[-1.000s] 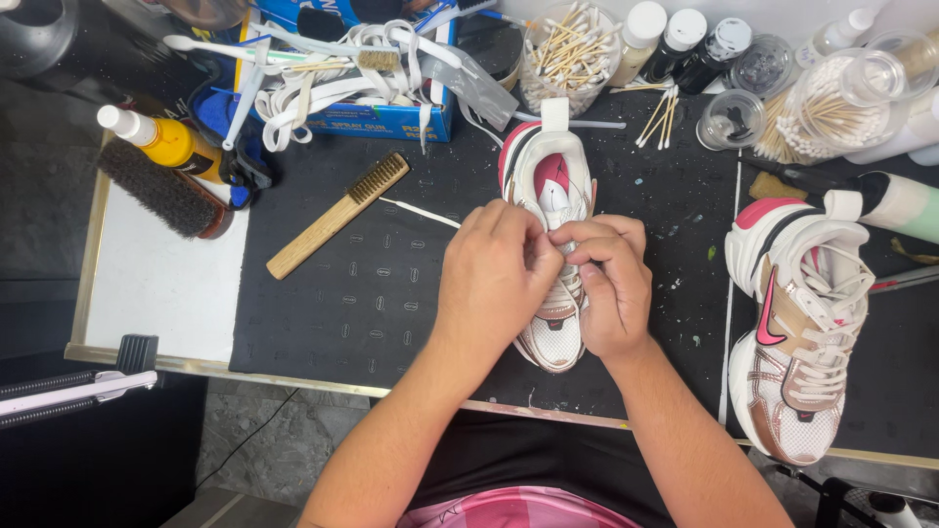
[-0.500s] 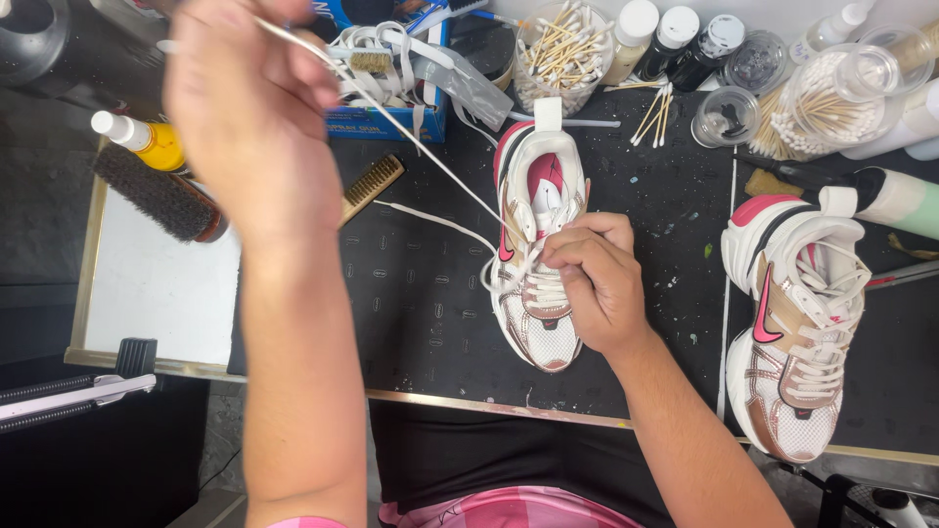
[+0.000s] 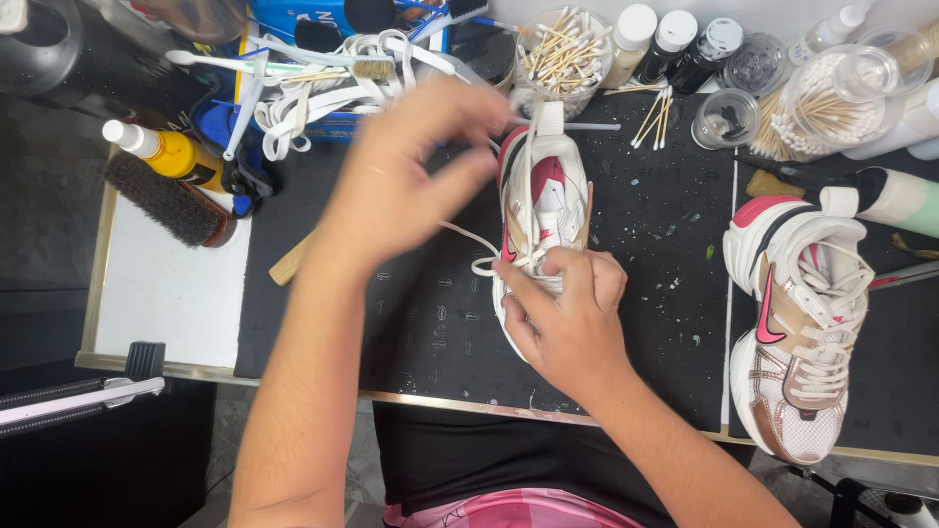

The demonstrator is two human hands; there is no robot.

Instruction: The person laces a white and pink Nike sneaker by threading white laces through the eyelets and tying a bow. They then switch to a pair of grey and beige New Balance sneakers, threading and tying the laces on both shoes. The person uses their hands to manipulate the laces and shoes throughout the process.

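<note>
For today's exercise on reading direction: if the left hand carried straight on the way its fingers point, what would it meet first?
Probably the heel tab of the sneaker, just past the left hand; depth is unclear, so it might pass above.

sneaker mid-mat | second sneaker right | brush left

A blue box is sitting at the table's far edge; a yellow bottle is lying at far left.

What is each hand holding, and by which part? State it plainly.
The left hand pinches a white lace near its free end. The right hand presses down on the middle shoe at its laced front.
</note>
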